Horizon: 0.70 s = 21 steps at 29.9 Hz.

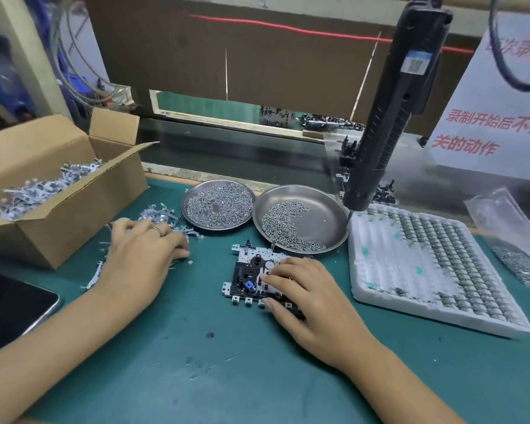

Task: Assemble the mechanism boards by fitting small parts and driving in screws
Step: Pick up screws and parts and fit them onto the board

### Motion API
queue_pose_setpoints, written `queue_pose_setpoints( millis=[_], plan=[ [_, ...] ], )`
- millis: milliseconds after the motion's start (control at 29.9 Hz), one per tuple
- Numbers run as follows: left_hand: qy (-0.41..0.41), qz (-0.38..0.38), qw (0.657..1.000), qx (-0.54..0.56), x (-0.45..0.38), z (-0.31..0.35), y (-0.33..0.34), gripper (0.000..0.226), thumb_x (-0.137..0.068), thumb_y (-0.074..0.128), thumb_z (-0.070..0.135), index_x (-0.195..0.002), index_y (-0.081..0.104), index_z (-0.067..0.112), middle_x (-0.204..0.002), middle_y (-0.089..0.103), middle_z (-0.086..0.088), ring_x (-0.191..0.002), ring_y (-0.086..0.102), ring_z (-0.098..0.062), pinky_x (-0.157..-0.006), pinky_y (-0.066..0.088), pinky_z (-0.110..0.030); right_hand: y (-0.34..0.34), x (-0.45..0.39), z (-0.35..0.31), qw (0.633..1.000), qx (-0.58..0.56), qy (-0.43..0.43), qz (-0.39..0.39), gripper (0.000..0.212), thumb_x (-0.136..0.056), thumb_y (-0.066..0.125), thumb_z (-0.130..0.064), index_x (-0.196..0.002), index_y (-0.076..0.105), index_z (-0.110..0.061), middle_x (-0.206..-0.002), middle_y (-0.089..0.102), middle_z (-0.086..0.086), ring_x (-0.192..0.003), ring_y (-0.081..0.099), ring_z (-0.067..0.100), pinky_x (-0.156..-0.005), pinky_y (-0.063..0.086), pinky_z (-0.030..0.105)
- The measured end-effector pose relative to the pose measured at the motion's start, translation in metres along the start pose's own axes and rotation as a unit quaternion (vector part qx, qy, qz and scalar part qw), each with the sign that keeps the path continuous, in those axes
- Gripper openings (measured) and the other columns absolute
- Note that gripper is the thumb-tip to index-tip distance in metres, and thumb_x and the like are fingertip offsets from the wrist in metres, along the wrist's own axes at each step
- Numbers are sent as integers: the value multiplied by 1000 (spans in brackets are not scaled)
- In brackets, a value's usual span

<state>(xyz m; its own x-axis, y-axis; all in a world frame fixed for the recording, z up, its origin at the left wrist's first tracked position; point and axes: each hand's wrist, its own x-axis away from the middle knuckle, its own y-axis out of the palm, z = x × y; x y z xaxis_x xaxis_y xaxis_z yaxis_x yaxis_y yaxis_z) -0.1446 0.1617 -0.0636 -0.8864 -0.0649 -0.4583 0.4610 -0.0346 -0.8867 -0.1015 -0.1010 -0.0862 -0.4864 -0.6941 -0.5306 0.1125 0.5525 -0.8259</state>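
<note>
Mechanism board on green mat — under the right hand

Right hand's curled fingers gripped the board's right side; left hand, fingers bent, rested on loose metal brackets — no grip could be confirmed. The sign read "录制开始后不停".

glossy steel dishes, matt green mat, brown cardboard box, white foam tray.
</note>
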Motion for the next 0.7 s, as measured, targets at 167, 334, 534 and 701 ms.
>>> queue_pose_setpoints(
  millis=[167, 334, 534, 701],
  plan=[
    [-9, -2, 1000, 17, 0, -3, 1, 11, -76, 77, 10, -72, 69, 16, -67, 67, 6, -74, 60, -27, -81, 21, -35, -1, 0, -2, 1000, -7, -2, 7, 32, -95, 49, -30, -112, 67, -9, -107, 64, 3, -106, 53, 19, -93, 39, 33],
    [-71, 10, 996, 55, -3, 0, -15, 10, -87, 65, 24, -78, 66, 24, -74, 66, 10, -82, 57, -21, -84, 22, -36, -2, -1, -3, 1000, -21, 1, 23, 29, -96, 49, -26, -109, 68, -8, -106, 64, 3, -102, 56, 20, -90, 42, 35],
    [-21, -38, 931, 362, 1, 33, -33, 10, -87, 64, 26, -77, 64, 29, -76, 66, 15, -79, 57, 8, -75, 35, -4, -1, -1, -5, 988, -97, 35, 113, 26, -95, 52, -17, -112, 67, -3, -111, 63, 6, -105, 57, 20, -92, 45, 36],
    [172, -143, 905, 361, -3, 67, -21, 7, -88, 54, 38, -82, 57, 34, -83, 61, 17, -87, 52, -1, -92, 26, -26, -1, -2, -3, 975, -156, 74, 136, 29, -95, 52, -14, -122, 61, -8, -121, 60, -2, -119, 51, 16, -103, 39, 31]
  ],
)
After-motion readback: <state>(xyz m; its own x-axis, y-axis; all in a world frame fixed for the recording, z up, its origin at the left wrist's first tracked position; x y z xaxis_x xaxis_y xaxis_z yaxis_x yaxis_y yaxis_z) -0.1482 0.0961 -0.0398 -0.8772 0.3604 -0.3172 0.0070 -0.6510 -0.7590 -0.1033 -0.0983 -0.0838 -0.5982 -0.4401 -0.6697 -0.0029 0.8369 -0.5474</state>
